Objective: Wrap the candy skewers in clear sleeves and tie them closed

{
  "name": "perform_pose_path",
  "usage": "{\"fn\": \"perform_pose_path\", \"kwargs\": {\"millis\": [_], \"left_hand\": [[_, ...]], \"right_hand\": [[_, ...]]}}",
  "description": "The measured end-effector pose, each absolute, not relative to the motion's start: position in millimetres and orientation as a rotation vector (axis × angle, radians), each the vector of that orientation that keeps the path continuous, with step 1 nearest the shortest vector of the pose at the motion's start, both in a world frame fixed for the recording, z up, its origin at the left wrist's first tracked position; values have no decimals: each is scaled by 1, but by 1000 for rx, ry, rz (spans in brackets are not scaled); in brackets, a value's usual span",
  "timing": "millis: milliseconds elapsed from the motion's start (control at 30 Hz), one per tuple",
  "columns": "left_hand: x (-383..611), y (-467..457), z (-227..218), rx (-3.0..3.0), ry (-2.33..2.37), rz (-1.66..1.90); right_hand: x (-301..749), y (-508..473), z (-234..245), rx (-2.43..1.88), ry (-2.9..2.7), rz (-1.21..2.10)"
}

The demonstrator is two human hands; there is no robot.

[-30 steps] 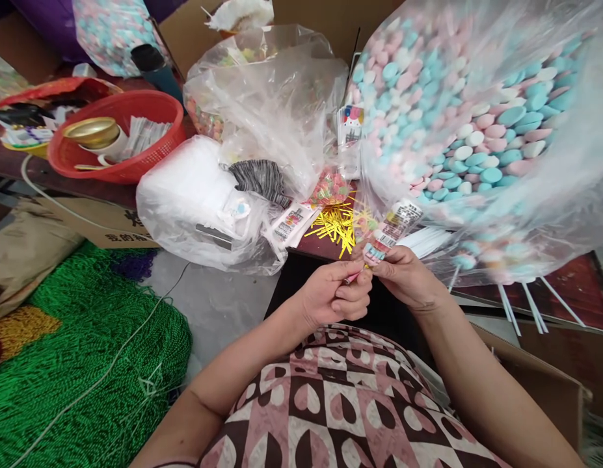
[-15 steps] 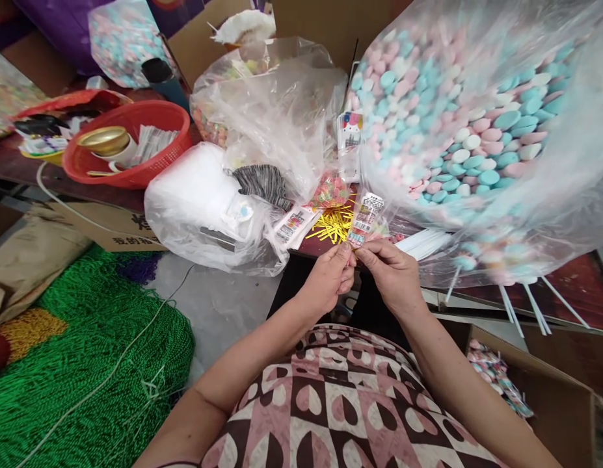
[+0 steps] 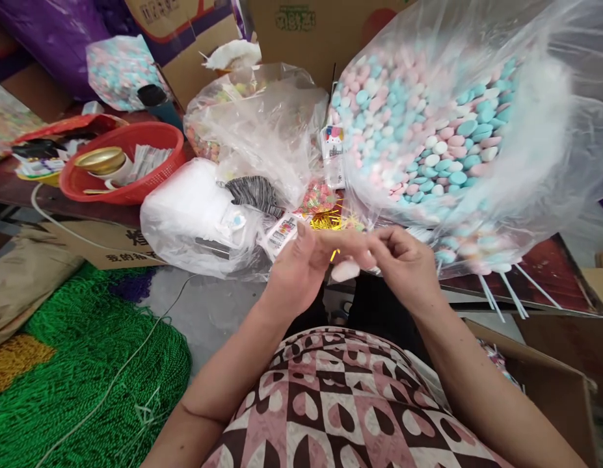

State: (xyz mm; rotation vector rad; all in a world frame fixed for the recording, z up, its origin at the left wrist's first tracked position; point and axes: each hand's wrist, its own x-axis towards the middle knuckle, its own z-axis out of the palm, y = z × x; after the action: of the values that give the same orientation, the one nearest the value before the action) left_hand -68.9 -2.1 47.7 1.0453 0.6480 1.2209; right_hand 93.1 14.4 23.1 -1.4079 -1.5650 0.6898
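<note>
We have some packets (image 3: 499,362) in a carton (image 3: 549,403), loose yellow ties (image 3: 327,221) near our desk's (image 3: 569,270) front edge; left hand (image 3: 297,263) fingers straight, right hand (image 3: 408,263) curled, grip unclear.

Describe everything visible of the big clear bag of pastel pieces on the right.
The large bag looks like thin, clear, crinkled plastic, hazy where it folds. It bulges with rounded pink, light-blue and white pieces, sharpest near the middle. It rests on the dark red table, its loose plastic reaching the picture's top edge. White sticks jut out at its near edge; whether they lie inside or underneath is unclear. The right hand is near its lower left corner; contact is uncertain.
</note>
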Motion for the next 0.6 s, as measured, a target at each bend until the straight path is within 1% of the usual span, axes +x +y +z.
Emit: {"fn": "perform_pose_path", "kwargs": {"millis": [100,167,233,300,367,433,500,567,600], "left_hand": [[-66,-4,42,1162,706,1015],[-64,3,31,1021,721,959],[-66,12,25,814,728,1022],[-72,16,26,753,770,1074],[-77,15,28,859,820,954],[-78,11,27,1028,869,771],[-73,9,23,1066,905,706],[-67,8,19,965,895,792],[-65,8,18,913,873,854]], "right_hand": [[90,13,41,-1390,-1533,447],[85,6,46,-1309,-1637,369],[82,-2,44,-1219,-1788,371],[83,-5,39,-1185,-1862,420],[88,-3,36,-1232,-1837,433],[92,-1,36,-1278,-1797,359],[93,-1,38,-1246,-1815,301],[92,-5,36,-1168,-1845,366],[92,-8,33,-1145,-1841,464]]}}
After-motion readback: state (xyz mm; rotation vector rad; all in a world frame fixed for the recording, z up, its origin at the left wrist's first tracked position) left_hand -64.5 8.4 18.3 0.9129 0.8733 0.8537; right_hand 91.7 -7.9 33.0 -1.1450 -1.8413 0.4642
